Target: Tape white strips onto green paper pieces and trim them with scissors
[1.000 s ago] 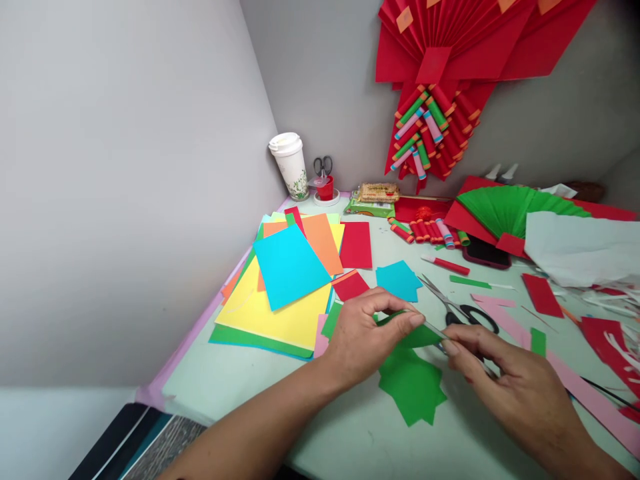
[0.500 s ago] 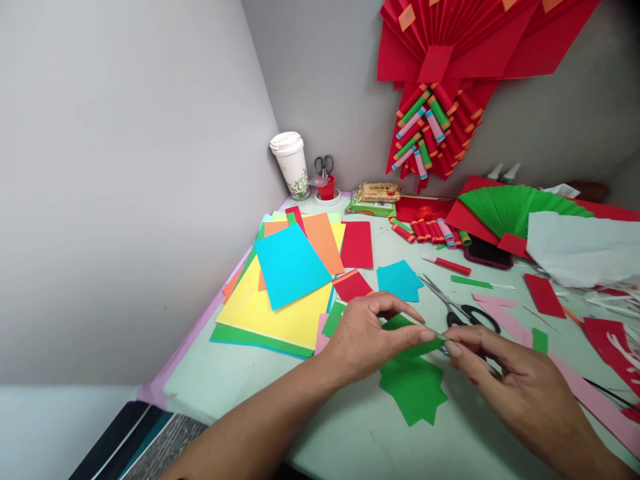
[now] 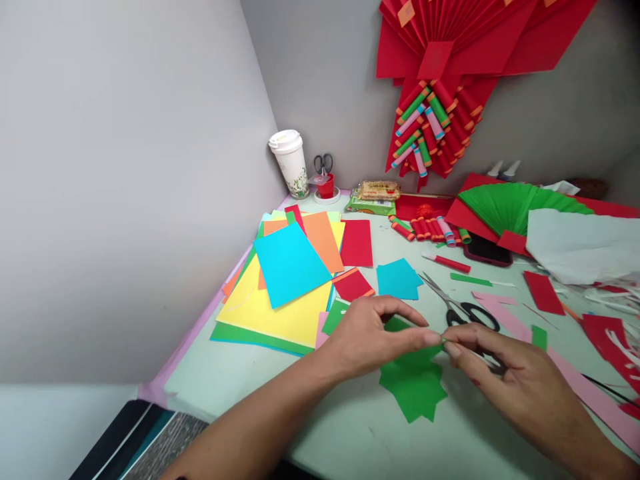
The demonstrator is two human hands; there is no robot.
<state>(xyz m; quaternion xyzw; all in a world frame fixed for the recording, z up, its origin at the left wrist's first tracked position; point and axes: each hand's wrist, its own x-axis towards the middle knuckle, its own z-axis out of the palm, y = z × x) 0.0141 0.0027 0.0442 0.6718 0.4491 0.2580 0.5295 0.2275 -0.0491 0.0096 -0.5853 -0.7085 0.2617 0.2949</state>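
Observation:
A green paper piece (image 3: 396, 325) is held at one corner, above the table. My left hand (image 3: 367, 337) pinches it, thumb stretched toward the right and index finger arched over. My right hand (image 3: 505, 370) closes thumb and index finger on the same corner, so the fingertips of both hands nearly meet there. The corner itself is mostly hidden by the fingers. Just below lie several overlapping green paper pieces (image 3: 415, 393), fanned with their corners sticking out. Black-handled scissors (image 3: 457, 310) lie open on the table behind my right hand, partly covered by it.
Left of my hands is a stack of coloured paper with a blue sheet (image 3: 293, 267) on top. Small blue squares (image 3: 399, 280), a red pen-like tube (image 3: 453, 265) and pink strips (image 3: 505, 320) lie beyond. A white cup (image 3: 291, 163) stands at the back; a green fan (image 3: 520, 207) lies right.
My left thumb and fingertips have shifted slightly right, closer to my right fingertips. The thin paper edge that showed between the hands is now mostly covered by fingers.

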